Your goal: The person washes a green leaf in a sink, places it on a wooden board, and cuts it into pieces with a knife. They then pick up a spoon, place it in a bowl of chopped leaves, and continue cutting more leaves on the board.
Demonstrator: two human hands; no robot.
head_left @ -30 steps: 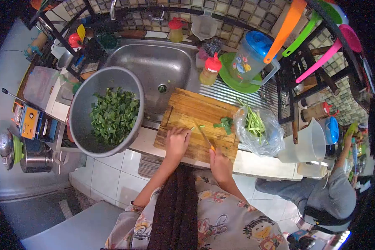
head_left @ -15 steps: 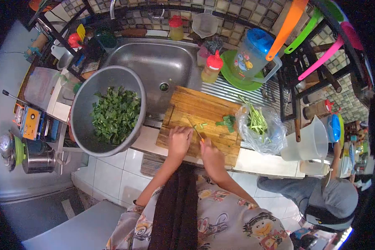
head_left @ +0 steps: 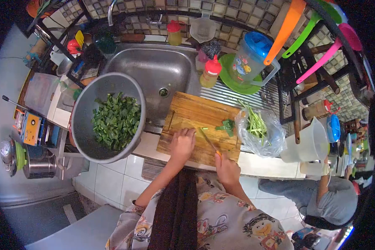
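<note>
My right hand is wrapped round the orange handle of a knife, its blade slanting up and left over the wooden cutting board. Left of the blade, my left hand rests on the board with fingers bunched; whatever is under them is hidden. A small green bit lies by the knife tip. Cut leaf pieces sit on the board's right side. Beyond them, green stems lie on a clear plastic bag. Chopped leafy greens are in a grey basin at left.
Behind the board is a steel sink. A red-capped bottle and a blue-lidded pitcher on a green plate stand on the drainboard. At right are a translucent jug and another person.
The knife in my right hand has moved right and toward me, away from my left hand. My left hand stays at nearly the same spot. The person at right has shifted posture.
</note>
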